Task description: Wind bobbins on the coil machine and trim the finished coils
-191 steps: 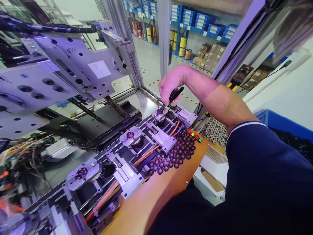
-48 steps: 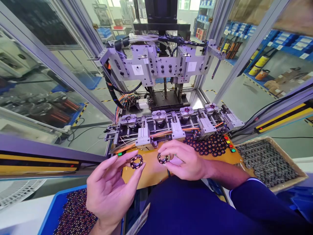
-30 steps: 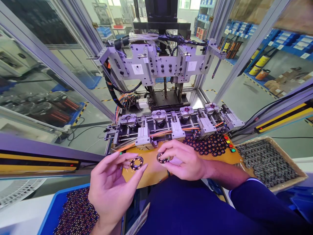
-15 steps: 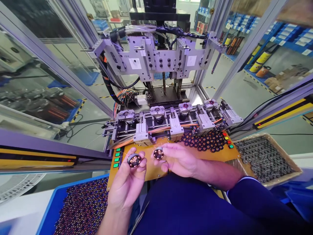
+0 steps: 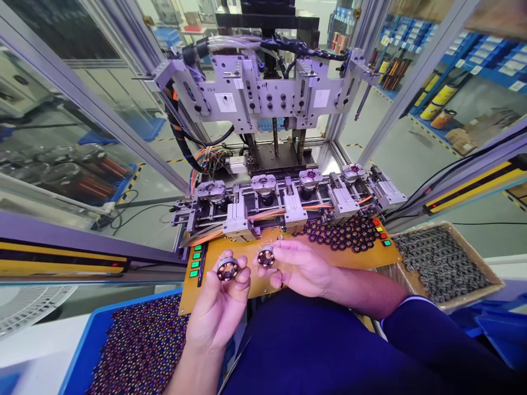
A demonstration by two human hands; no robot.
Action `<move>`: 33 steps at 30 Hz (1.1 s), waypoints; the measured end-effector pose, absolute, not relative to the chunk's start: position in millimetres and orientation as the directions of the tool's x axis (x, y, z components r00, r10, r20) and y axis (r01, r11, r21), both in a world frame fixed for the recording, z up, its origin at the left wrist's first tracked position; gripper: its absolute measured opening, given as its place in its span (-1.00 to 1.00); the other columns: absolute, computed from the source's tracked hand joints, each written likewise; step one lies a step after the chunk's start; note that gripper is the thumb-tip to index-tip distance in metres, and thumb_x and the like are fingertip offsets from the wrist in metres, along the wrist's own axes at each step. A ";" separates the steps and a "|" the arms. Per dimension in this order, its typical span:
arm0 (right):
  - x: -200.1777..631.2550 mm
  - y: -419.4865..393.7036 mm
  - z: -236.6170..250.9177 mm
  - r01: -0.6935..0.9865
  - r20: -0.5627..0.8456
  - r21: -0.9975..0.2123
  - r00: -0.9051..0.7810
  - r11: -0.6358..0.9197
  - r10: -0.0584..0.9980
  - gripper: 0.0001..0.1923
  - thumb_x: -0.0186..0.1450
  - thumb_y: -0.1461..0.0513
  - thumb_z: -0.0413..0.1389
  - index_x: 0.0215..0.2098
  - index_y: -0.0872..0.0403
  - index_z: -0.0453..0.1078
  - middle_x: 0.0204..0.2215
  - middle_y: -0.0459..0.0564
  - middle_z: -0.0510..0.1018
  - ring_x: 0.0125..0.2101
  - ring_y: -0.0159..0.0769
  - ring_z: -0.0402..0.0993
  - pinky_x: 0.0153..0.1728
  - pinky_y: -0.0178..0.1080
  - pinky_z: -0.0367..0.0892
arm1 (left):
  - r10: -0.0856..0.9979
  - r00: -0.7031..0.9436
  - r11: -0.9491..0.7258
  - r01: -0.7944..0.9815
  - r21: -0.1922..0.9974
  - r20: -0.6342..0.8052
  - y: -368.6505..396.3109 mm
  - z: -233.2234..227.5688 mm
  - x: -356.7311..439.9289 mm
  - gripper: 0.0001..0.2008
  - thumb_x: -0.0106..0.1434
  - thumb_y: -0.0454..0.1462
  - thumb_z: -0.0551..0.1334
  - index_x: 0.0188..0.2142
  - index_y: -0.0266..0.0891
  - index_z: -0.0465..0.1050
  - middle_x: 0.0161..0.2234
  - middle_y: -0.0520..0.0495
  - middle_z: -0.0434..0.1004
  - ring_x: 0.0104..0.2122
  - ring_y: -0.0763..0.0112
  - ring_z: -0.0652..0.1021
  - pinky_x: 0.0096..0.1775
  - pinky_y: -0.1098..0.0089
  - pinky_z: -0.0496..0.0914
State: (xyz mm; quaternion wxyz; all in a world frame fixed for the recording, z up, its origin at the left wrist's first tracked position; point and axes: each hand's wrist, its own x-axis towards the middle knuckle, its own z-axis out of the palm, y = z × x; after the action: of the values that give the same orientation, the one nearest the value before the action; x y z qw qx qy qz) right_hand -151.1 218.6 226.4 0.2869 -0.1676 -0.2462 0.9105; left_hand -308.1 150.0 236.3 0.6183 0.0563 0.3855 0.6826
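My left hand [image 5: 220, 307] is closed round the edge of a small ring-shaped motor stator [image 5: 228, 269] with copper windings and a dark rim. To its right, my right hand [image 5: 298, 267] pinches a second wound stator [image 5: 265, 257] between thumb and fingers. Fine wire ends stick up from both. The two stators are held apart, face towards me, above the yellow work plate [image 5: 257, 282]. Beyond my hands runs a row of metal fixtures; the left ones [image 5: 212, 191] show no red part, while the right ones [image 5: 312, 174] hold reddish rings.
Several wound stators [image 5: 346, 233] lie on the plate's right side. A blue bin [image 5: 82, 348] full of small parts stands at lower left, a carton [image 5: 489, 274] of grey cores at right. Green buttons [image 5: 195, 264] line the left edge. A machine head [image 5: 267, 99] hangs above the fixtures.
The view has shifted slightly. My left hand has turned its stator a little, so its open centre shows more plainly. The right hand keeps the same pinch.
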 end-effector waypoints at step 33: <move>-211.1 240.0 110.5 0.288 0.189 -0.241 -0.923 0.927 0.336 -0.86 0.25 0.41 0.09 -0.38 0.14 0.48 -0.37 0.10 0.59 -0.30 -0.21 0.51 -0.25 -0.23 0.43 | 0.860 -0.509 0.242 0.380 0.893 -0.017 138.7 88.3 -361.1 -0.67 0.31 -0.09 0.25 -0.07 -0.27 0.43 -0.19 -0.09 0.54 -0.29 0.36 0.56 -0.19 0.21 0.50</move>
State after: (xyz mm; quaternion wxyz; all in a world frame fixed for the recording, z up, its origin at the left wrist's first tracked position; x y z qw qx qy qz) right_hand -211.1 240.0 110.5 0.1141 -0.1602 -0.9749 0.1048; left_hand -361.1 138.7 88.3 0.2657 0.4180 0.7420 0.4518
